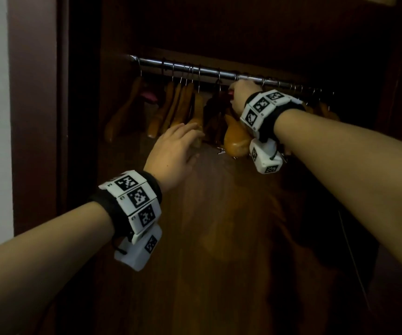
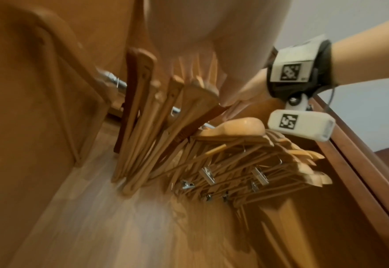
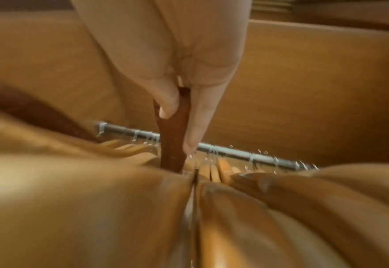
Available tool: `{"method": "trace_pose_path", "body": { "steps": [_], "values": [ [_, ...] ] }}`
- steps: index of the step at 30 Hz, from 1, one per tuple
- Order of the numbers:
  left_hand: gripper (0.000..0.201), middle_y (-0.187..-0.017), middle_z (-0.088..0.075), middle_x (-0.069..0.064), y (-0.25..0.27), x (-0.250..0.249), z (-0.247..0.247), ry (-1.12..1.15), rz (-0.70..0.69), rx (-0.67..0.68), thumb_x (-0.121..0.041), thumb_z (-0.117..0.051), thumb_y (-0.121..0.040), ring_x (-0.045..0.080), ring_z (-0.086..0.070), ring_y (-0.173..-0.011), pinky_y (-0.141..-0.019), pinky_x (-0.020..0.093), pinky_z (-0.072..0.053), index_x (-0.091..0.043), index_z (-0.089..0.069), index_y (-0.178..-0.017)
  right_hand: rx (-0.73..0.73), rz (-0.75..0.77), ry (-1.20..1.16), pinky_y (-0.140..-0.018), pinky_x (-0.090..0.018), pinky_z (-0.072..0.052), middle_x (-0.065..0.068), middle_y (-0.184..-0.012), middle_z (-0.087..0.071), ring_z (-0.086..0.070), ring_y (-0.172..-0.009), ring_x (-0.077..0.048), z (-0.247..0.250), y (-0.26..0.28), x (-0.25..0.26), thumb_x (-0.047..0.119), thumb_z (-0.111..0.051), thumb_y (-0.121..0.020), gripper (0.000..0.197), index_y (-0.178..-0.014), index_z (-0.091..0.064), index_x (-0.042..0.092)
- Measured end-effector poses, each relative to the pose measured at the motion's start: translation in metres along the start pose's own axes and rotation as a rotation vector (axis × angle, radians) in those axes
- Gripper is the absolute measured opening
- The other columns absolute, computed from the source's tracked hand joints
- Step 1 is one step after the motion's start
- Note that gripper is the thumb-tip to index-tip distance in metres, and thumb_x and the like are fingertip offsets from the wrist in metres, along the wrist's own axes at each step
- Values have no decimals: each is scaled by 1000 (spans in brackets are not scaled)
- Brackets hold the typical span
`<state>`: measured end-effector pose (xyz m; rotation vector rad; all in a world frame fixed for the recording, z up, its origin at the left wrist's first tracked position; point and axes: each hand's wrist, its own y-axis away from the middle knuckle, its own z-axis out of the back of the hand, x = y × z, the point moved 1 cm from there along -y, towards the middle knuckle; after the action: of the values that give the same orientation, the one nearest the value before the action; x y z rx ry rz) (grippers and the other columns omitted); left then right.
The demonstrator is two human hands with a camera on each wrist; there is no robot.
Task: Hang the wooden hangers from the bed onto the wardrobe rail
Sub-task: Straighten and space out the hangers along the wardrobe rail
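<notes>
Hanging step underway: right hand (image 1: 242, 95) pinching dark wooden hanger (image 3: 174, 130) up at wardrobe rail (image 1: 188, 68), hook seating not visible. Left hand (image 1: 173, 151) lying loose-fingered against hung hangers (image 1: 183, 105), parting them. Next: seating hook, releasing. Hung hangers numbering well over ten; exact count unclear.

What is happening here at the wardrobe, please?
A person is hanging wooden hangers on the metal rail inside a dark wooden wardrobe. The right hand is up at the rail and pinches a dark reddish-brown hanger between thumb and finger. The left hand, fingers spread, touches the light wooden hangers already hanging on the left side. Many more hangers, some with metal clips, hang crowded on the right side of the rail.
</notes>
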<state>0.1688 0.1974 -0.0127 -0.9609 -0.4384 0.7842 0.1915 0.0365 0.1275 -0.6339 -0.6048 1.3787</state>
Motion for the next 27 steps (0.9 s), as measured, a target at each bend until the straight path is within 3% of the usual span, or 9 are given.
{"method": "trace_pose_path", "body": {
  "steps": [6,10,15,18,27],
  "values": [
    [46,-143,-43,0,2,-4,7,-57,46,-134,-9,-53,-89,24,-39,-130,-97,40,-40,-23,-49,-133,58,114,114,-84,-37,-46,-16,-122,-58,-57,-109,-33,-6,17,-9,6,-52,-92,32,-124,-56,6],
    [44,-139,-48,0,-1,-4,16,-65,25,-183,-7,-51,-89,25,-44,-127,-88,44,-48,-22,-53,-130,75,191,178,-87,-39,-44,-19,-122,-56,-54,-112,-36,-2,24,-11,0,-50,-91,35,-126,-54,5],
    [39,-136,-52,6,-6,-1,20,7,9,-239,-1,-52,-89,27,-46,-125,-99,40,-41,-16,-58,-125,78,201,165,-83,-35,-43,-20,-121,-56,-55,-110,-35,4,23,-7,0,-47,-92,30,-121,-57,3],
    [37,-134,-54,10,-7,-2,27,15,-7,-245,1,-54,-88,30,-48,-123,-100,41,-41,-11,-60,-123,73,199,148,-81,-34,-43,-19,-120,-57,-57,-108,-35,2,21,-9,-1,-49,-91,32,-122,-57,4],
    [34,-130,-57,10,-8,3,39,59,-15,-254,3,-58,-85,31,-52,-120,-97,43,-44,-9,-64,-116,81,123,8,-96,-37,-45,-18,-134,-50,-51,-119,-33,12,1,-12,-2,-46,-92,48,-138,-45,13]
  ]
}}
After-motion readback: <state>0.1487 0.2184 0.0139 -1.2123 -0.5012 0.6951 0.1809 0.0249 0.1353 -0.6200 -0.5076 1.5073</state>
